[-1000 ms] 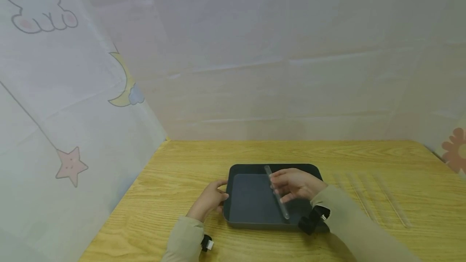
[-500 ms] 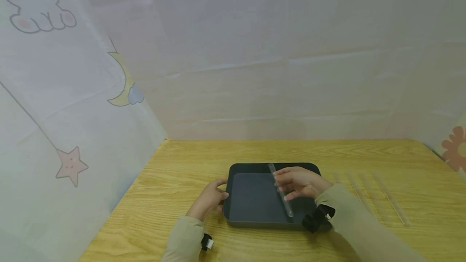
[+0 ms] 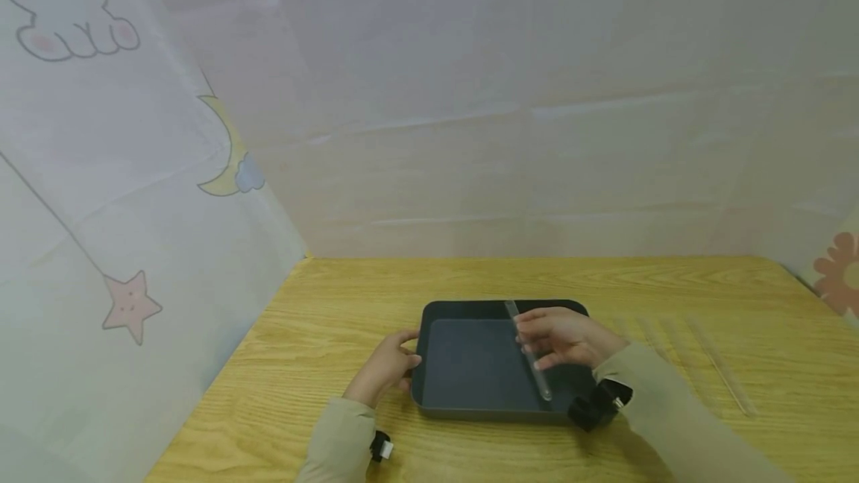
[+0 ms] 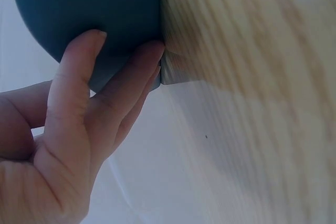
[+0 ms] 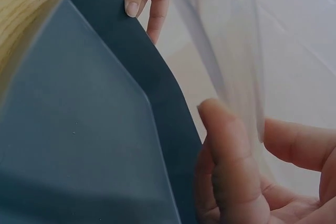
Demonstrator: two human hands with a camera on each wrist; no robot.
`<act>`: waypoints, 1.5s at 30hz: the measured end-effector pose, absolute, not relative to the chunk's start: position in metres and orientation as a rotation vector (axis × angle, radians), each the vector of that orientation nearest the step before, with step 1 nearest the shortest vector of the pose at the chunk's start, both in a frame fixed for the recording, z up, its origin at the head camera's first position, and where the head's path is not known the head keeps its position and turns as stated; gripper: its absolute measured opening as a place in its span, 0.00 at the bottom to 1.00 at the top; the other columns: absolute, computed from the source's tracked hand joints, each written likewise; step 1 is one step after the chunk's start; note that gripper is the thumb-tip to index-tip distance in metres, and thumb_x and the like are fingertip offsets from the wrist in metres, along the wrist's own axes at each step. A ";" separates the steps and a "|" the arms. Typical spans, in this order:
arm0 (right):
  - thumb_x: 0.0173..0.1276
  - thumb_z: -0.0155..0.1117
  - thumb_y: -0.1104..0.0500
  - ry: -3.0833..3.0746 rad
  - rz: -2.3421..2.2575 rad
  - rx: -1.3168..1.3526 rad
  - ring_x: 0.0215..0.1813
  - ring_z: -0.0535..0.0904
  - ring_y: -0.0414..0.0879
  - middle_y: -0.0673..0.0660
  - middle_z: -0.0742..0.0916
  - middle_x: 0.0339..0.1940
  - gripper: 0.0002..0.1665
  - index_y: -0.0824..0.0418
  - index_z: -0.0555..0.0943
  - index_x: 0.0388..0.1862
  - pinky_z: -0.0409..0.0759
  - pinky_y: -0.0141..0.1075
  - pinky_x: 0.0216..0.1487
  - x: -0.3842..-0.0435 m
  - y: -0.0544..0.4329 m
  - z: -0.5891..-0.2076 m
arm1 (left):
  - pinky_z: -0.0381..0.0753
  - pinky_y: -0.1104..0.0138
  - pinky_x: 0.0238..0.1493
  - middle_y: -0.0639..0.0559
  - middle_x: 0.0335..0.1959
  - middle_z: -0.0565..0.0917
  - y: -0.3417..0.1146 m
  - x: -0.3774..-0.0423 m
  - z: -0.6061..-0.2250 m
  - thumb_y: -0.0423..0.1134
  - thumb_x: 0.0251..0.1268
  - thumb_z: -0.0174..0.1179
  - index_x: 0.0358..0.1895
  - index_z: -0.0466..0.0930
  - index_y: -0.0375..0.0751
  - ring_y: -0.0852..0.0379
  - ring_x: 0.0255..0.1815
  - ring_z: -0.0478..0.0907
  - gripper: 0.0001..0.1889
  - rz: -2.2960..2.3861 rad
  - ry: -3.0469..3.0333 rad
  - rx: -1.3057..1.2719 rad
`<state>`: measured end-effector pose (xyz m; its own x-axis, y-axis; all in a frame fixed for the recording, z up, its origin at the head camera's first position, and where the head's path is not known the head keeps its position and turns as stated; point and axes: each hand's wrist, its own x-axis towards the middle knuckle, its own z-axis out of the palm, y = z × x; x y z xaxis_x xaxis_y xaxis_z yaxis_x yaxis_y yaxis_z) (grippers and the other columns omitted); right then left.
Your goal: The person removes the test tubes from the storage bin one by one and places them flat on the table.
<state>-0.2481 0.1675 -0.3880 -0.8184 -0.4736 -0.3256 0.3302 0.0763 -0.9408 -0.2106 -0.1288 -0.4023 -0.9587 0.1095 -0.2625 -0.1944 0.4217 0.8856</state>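
Observation:
A dark grey-blue rectangular tray lies on the wooden table. My left hand grips its left wall, thumb over the rim and the other fingers along the outside; the left wrist view shows those fingertips against the outer wall. Over the tray's right half, my right hand pinches a clear test tube between thumb and fingers. The tube is tilted, its rounded end toward me. In the right wrist view the clear tube rises from between the fingers. Whether the tube touches the tray cannot be told.
Several more clear tubes lie side by side on the table, right of the tray; my right sleeve partly covers them. A pale printed cloth hangs behind and at both sides of the table.
My right hand has moved to the right above the tray, carrying the test tube at about the same tilt. The left hand and the tray stay in place.

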 end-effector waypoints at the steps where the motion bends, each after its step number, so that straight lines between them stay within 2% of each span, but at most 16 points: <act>1: 0.74 0.56 0.61 1.780 -1.804 -0.143 0.36 0.78 0.44 0.55 0.81 0.39 0.32 0.74 0.59 0.70 0.81 0.40 0.35 -0.248 0.168 -0.388 | 0.79 0.63 0.25 0.37 0.46 0.80 -0.129 -0.210 -0.402 0.24 0.70 0.52 0.71 0.61 0.31 0.50 0.35 0.82 0.27 1.553 2.397 -0.072; 28: 0.74 0.56 0.59 1.716 -1.809 -0.128 0.38 0.77 0.45 0.55 0.80 0.41 0.36 0.74 0.55 0.72 0.80 0.40 0.36 -0.244 0.193 -0.392 | 0.80 0.63 0.26 0.36 0.45 0.81 -0.129 -0.209 -0.401 0.23 0.69 0.52 0.71 0.61 0.29 0.49 0.35 0.82 0.27 1.554 2.391 -0.063; 45: 0.74 0.57 0.57 1.709 -1.796 -0.141 0.39 0.77 0.45 0.55 0.80 0.44 0.39 0.74 0.52 0.73 0.80 0.41 0.38 -0.241 0.208 -0.393 | 0.76 0.66 0.22 0.37 0.43 0.81 -0.128 -0.209 -0.399 0.24 0.69 0.52 0.71 0.60 0.29 0.51 0.33 0.82 0.27 1.542 2.395 -0.068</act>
